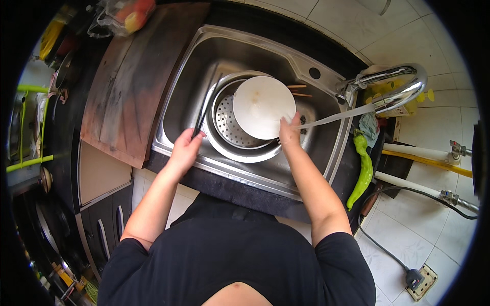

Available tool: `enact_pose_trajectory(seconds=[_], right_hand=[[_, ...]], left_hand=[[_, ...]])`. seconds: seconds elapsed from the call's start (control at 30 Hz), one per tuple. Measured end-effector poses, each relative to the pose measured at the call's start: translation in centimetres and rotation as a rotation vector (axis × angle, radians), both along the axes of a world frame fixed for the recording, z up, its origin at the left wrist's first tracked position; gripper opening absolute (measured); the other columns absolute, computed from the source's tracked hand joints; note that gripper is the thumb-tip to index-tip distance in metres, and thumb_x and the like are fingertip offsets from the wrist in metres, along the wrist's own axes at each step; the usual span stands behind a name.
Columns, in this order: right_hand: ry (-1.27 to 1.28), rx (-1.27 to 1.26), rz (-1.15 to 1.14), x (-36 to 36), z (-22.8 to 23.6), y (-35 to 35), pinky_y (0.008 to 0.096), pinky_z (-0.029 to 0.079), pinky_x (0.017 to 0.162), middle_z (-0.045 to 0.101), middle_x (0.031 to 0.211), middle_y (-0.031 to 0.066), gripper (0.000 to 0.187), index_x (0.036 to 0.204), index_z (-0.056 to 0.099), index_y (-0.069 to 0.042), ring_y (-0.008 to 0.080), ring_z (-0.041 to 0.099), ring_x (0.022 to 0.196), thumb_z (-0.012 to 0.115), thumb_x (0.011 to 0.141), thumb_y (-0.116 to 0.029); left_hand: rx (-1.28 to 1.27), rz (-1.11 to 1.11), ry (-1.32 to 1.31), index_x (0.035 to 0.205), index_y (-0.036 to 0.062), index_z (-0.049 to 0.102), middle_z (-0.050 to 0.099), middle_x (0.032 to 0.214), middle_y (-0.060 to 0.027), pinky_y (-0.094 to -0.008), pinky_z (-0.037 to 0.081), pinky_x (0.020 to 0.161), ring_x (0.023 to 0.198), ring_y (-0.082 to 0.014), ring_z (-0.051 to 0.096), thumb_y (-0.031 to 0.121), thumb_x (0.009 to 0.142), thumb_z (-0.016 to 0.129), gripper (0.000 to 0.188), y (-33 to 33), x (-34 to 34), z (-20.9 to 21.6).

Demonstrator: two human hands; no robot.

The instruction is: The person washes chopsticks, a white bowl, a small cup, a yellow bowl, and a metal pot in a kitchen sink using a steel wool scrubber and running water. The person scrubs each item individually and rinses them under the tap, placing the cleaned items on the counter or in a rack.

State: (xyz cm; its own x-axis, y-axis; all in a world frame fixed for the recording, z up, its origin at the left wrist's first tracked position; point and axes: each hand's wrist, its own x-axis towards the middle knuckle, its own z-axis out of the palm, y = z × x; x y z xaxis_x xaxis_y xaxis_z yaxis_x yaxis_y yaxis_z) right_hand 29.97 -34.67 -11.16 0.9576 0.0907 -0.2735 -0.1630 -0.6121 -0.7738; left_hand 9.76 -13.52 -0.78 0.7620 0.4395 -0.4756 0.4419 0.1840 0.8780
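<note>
In the sink (173, 109), my right hand (289, 133) grips the near right edge of a white plate (263, 104) with a faint brownish mark on it. The plate hangs over a metal pot (240, 154) and partly covers the perforated metal steamer (228, 118) inside. Water runs from the faucet (398, 97) toward my right hand. My left hand (185, 149) is closed around a long, thin dark utensil (203, 113) left of the pot; motion blur hides its exact kind. Brown sticks (301, 91) poke out beyond the plate's right edge.
A wooden board (130, 81) lies left of the sink, with a plastic bag of fruit (133, 18) near its far end. Along the right edge rests a long green pepper (363, 166). White pipes (413, 186) and a black cable (390, 250) are farther right.
</note>
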Motion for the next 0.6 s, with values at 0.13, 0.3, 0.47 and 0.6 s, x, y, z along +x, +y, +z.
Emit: enact_pose_trajectory(seconds=[0.13,0.3,0.47,0.6], right_hand=[[-0.069,0.008,0.055,0.2,-1.2,-2.2,0.036,0.034,0.094,0.045,0.123,0.0232,0.051,0.123,0.041,0.004,0.0355,0.044,0.113,0.051,0.081,-0.023],[-0.002,0.179,-0.008,7.5,-2.6,-1.7,0.0343,0.044,0.074,0.062,0.095,0.0177,0.044,0.098,0.058,0.005,0.0284,0.058,0.086,0.055,0.082,-0.036],[0.173,0.302,-0.075,11.3,-3.5,2.2,0.0328,0.044,0.069,0.061,0.092,0.0117,0.046,0.093,0.06,0.003,0.0204,0.056,0.079,0.063,0.077,-0.041],[0.385,0.478,-0.318,11.6,-2.6,4.6,0.0313,0.045,0.069,0.061,0.093,0.0106,0.042,0.095,0.06,0.0,0.0195,0.057,0.081,0.07,0.073,-0.035]], left_hand=[[-0.128,-0.013,0.041,0.093,0.0056,0.055,0.04,0.06,0.0091,-0.0182,0.025,0.043,0.049,-0.0008,0.032,0.015,0.089,0.05,0.011,-0.4,-0.9,0.2],[-0.192,-0.004,0.073,0.095,0.0066,0.053,0.04,0.058,0.0091,-0.0184,0.024,0.042,0.047,-0.0009,0.032,0.016,0.089,0.05,0.011,-0.3,-1.8,0.1],[-0.245,-0.035,0.053,0.096,0.0058,0.054,0.04,0.059,0.0095,-0.0178,0.024,0.043,0.049,-0.0003,0.031,0.014,0.089,0.05,0.011,-0.9,-1.6,-0.6],[-0.257,-0.07,0.027,0.098,0.0052,0.053,0.04,0.06,0.0087,-0.0172,0.024,0.043,0.049,-0.0007,0.031,0.014,0.09,0.049,0.013,-0.6,-1.1,-0.8]])
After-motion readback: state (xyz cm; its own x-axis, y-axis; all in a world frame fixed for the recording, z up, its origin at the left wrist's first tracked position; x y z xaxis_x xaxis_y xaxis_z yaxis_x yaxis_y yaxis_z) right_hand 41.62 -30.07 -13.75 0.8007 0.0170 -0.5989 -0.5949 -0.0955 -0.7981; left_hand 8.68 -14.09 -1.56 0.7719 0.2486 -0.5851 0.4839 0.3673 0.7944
